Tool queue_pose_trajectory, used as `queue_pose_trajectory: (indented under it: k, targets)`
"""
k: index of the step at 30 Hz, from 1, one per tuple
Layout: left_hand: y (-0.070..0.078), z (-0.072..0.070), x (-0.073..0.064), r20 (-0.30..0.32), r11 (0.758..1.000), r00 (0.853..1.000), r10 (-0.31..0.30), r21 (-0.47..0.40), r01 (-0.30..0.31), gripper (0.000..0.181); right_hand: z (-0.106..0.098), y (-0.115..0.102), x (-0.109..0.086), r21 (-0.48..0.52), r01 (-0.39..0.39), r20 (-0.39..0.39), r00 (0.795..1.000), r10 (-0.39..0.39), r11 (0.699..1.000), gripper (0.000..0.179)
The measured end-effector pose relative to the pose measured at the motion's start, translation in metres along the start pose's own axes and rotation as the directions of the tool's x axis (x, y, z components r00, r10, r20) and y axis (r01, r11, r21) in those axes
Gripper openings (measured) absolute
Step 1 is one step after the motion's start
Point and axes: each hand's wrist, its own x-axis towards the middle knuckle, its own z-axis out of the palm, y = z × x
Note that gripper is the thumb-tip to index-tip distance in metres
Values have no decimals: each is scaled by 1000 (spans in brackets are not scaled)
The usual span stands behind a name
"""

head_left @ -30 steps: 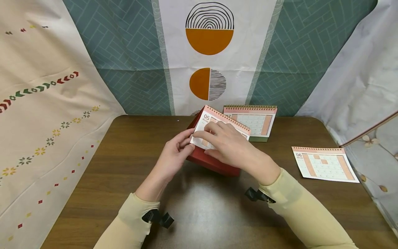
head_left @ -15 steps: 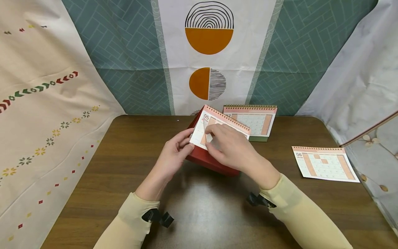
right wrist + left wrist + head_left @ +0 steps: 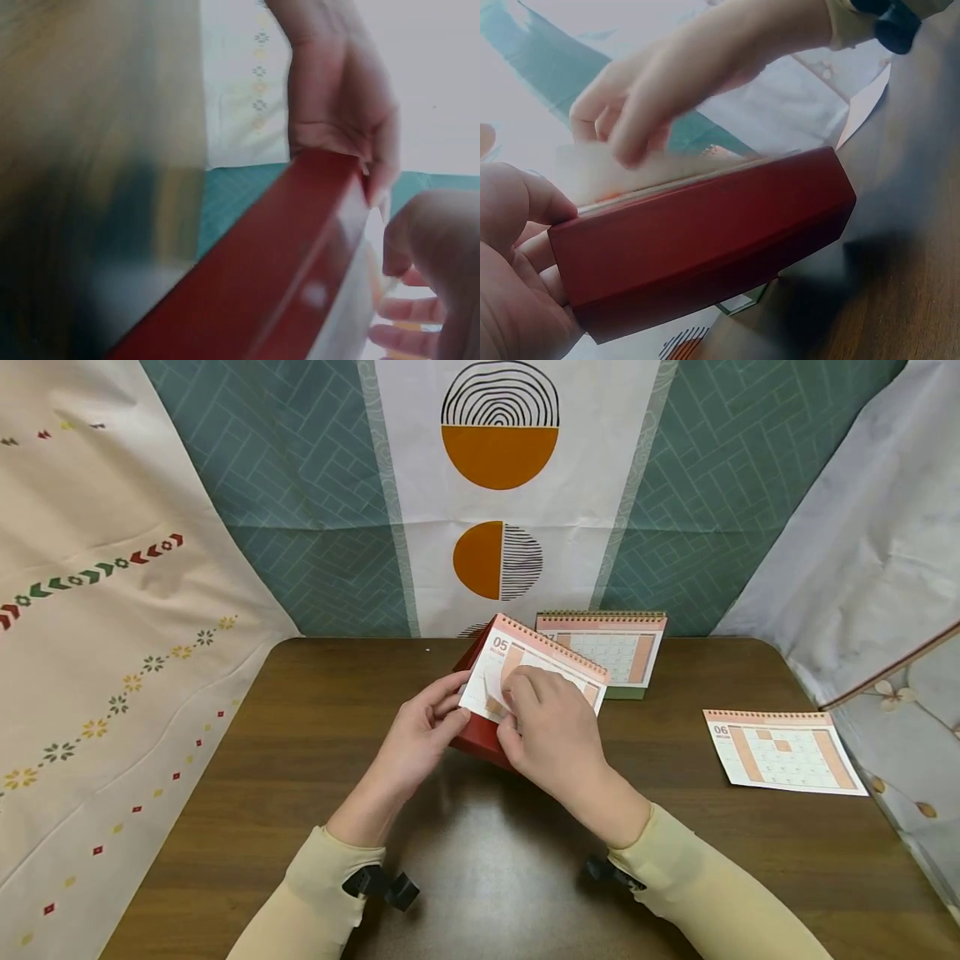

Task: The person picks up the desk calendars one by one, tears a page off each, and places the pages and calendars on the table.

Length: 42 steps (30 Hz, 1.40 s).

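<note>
My left hand grips the left edge of a red-based desk calendar, thumb in front and fingers behind. The calendar is tilted, its spiral binding along the upper edge and its "05" page facing me. My right hand is over the lower middle of the pages, fingers curled, and pinches a page whose lower part bends up. In the left wrist view the lifted page stands blurred off the stack, beside the right hand. The right hand's own fingers partly hide the pinch.
Behind stands another desk calendar with a green base, partly covered by the front one. A loose "06" page lies on the wooden table at the right. Patterned cloths hang around the table's back and sides.
My right hand has shifted from the left part of the pages toward the middle, its fingers curling more, and a page edge has come up. The left hand has kept its hold.
</note>
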Motion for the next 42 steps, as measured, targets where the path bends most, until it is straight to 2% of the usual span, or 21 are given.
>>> queue_pose_trajectory:
  k: [3, 7, 10, 14, 17, 21, 24, 26, 30, 32, 33, 35, 37, 38, 39, 40, 42]
  targets:
    - [0, 0, 0, -6, 1000, 1000, -2, -4, 2, 51, 1, 2, -3, -40, -18, -10, 1000, 18, 999, 26]
    - [-1, 0, 0, -7, 1000, 1000, -2, -3, 1, 52, -5, 14, -5, -28, -120, -53, 992, 118, 992, 20]
    - [-2, -1, 1, -4, 1000, 1000, -5, 4, 5, 52, -11, 23, -4, 15, -204, -122, 971, 204, 979, 12]
    - [-3, -3, 2, 13, 1000, 1000, -27, 14, 27, 53, -14, 30, -7, 67, -253, -199, 944, 262, 965, 18]
    - [-2, -6, 1, 34, 998, 998, -60, 15, 59, 55, -14, 29, -9, 81, -242, -229, 940, 254, 967, 18]
    - [-2, -8, 1, 93, 995, 991, -96, 2, 97, 60, -15, 25, -11, 82, -201, -249, 944, 215, 976, 15]
    - [-4, -6, 3, 105, 995, 989, -103, 30, 100, 54, -16, 20, -11, 89, -164, -253, 950, 181, 982, 13]
    - [-6, -4, 4, 75, 993, 991, -108, 55, 104, 46, -16, 15, -11, 97, -142, -250, 954, 162, 985, 12]
    - [-6, -3, 4, -26, 982, 993, -111, 149, 114, 31, -19, 7, -10, 102, -106, -231, 965, 127, 989, 12]
    - [-4, -4, 3, -77, 961, 993, -85, 257, 103, 28, -21, 5, -9, 103, -92, -228, 967, 114, 990, 13]
    - [-4, -4, 2, -101, 939, 993, -55, 333, 86, 25, -22, 4, -9, 101, -85, -228, 968, 107, 991, 12]
    - [-2, -4, 1, -141, 871, 990, 31, 489, 42, 22, -23, 4, -8, 99, -76, -233, 968, 98, 992, 13]
    - [-1, -5, -1, -178, 789, 975, 132, 615, 6, 20, -24, 4, -7, 95, -70, -241, 966, 91, 993, 13]
    - [-1, -5, -2, -190, 757, 966, 175, 653, -9, 19, -25, 4, -7, 88, -65, -244, 966, 85, 994, 13]
    - [-1, -6, -2, -192, 739, 959, 208, 673, -26, 19, -25, 5, -7, 87, -62, -248, 965, 82, 994, 14]
    - [-1, -6, -2, -186, 732, 954, 233, 680, -46, 18, -26, 5, -7, 90, -59, -254, 964, 80, 994, 14]
    - [-1, -8, -2, -171, 753, 955, 244, 653, -76, 16, -27, 5, -7, 95, -56, -263, 962, 80, 994, 13]
